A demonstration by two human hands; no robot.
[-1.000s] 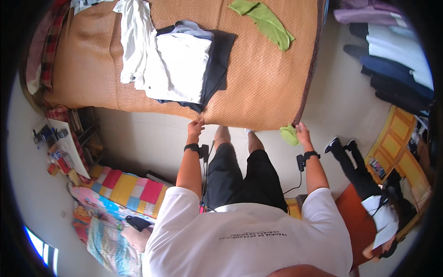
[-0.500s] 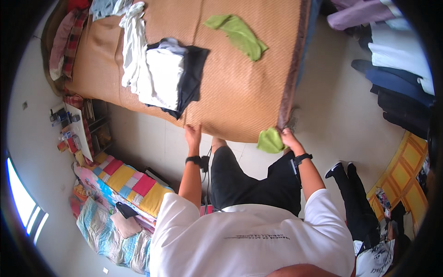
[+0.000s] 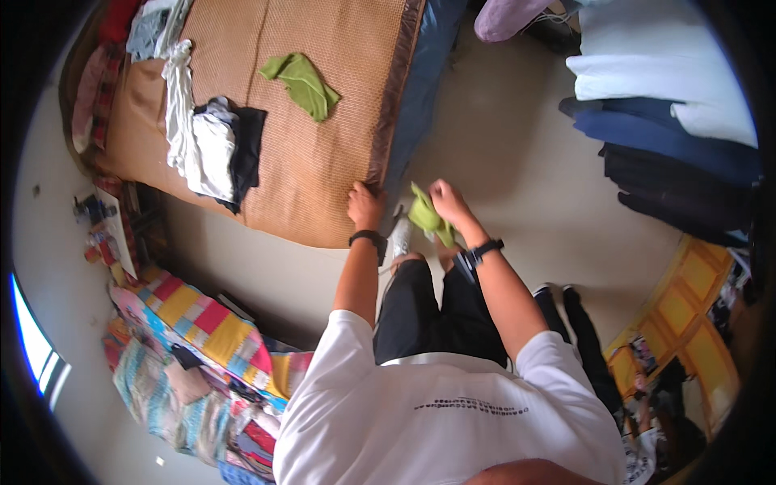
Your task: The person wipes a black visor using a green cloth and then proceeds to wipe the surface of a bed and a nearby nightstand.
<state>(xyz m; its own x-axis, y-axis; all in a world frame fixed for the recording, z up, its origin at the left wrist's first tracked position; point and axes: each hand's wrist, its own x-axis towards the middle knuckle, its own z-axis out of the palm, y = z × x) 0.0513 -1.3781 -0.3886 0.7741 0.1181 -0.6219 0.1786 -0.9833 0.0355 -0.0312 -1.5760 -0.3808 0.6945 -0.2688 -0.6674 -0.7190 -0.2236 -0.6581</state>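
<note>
My right hand (image 3: 449, 202) is closed on a crumpled green cloth (image 3: 428, 217), held in the air just off the bed's corner. The cloth's exact kind cannot be made out. At the corner of the brown woven mat (image 3: 315, 194) on the bed, my left hand (image 3: 365, 208) has its fingers curled onto the edge by the dark border. Another green cloth (image 3: 303, 87) lies rumpled on the mat, farther from me. To its left are a folded white garment (image 3: 213, 149), a black garment (image 3: 249, 153) under it and a long white garment (image 3: 179, 113).
Dark and light clothes (image 3: 671, 133) hang at the right. A patchwork-covered surface (image 3: 206, 323) with bedding stands at the left, beside a small shelf (image 3: 121, 234) of items. Another person's dark-trousered legs (image 3: 586, 339) are behind my right arm, near a yellow panelled cabinet (image 3: 679, 307).
I have shifted right along the bed, so the bed sits farther left in view. My left hand has moved from the mat's front edge to its corner; the right still holds the green cloth.
</note>
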